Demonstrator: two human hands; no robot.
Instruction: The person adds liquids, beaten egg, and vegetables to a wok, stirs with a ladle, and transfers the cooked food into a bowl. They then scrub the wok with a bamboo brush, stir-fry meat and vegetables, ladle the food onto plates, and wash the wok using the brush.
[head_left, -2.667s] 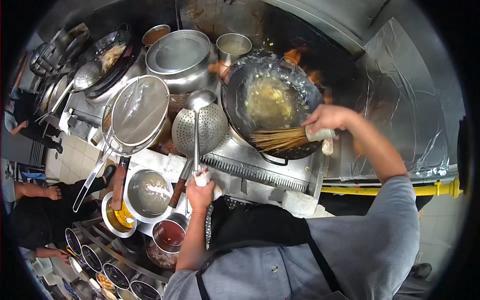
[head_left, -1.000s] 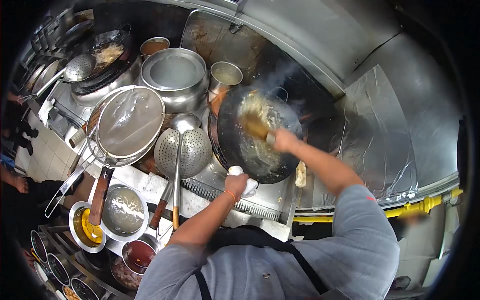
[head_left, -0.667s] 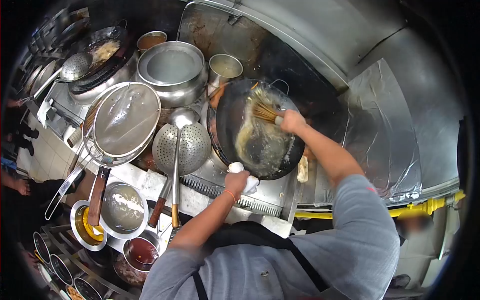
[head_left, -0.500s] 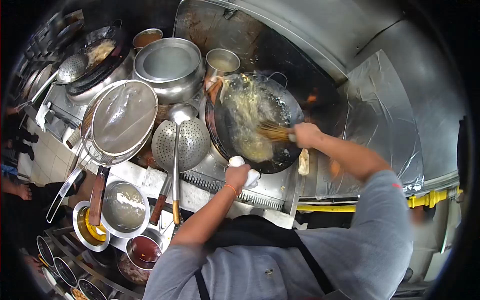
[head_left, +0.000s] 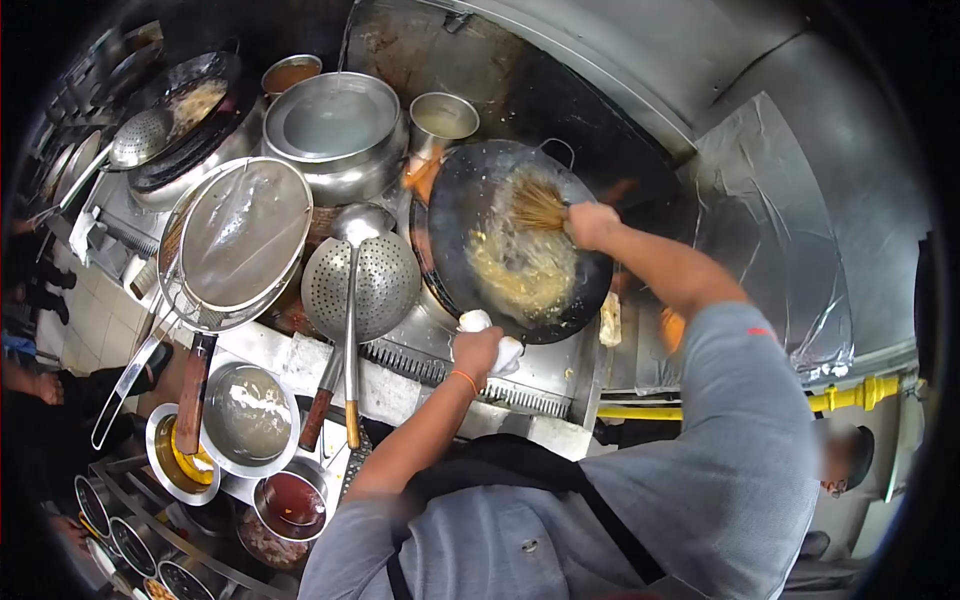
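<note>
My right hand [head_left: 594, 226] is closed round the bound end of a bamboo brush [head_left: 538, 206], whose bristles reach into the wok [head_left: 463, 185]. Cloudy yellowish liquid with bits [head_left: 515, 280] lies in the wok, which is tilted over the burner. At the wok's near rim my left hand [head_left: 476, 352] grips a white cloth [head_left: 507, 354]; the cloth hides the part of the rim under it. Left of the wok, a long-handled ladle [head_left: 352, 300] rests across a perforated skimmer [head_left: 325, 285].
A large lidded pot [head_left: 335, 120], a small pot [head_left: 444, 117] and a round strainer [head_left: 248, 235] stand left of the wok. Below are bowls [head_left: 248, 420] and a pot of red sauce [head_left: 292, 500]. Flames [head_left: 423, 175] show beside the wok. A yellow pipe [head_left: 640, 411] runs at right. Other people stand at both sides.
My left hand has left the ladle and now holds the cloth at the wok's rim. The wok has tilted. The brush has moved from the near rim up into the wok, sweeping about.
</note>
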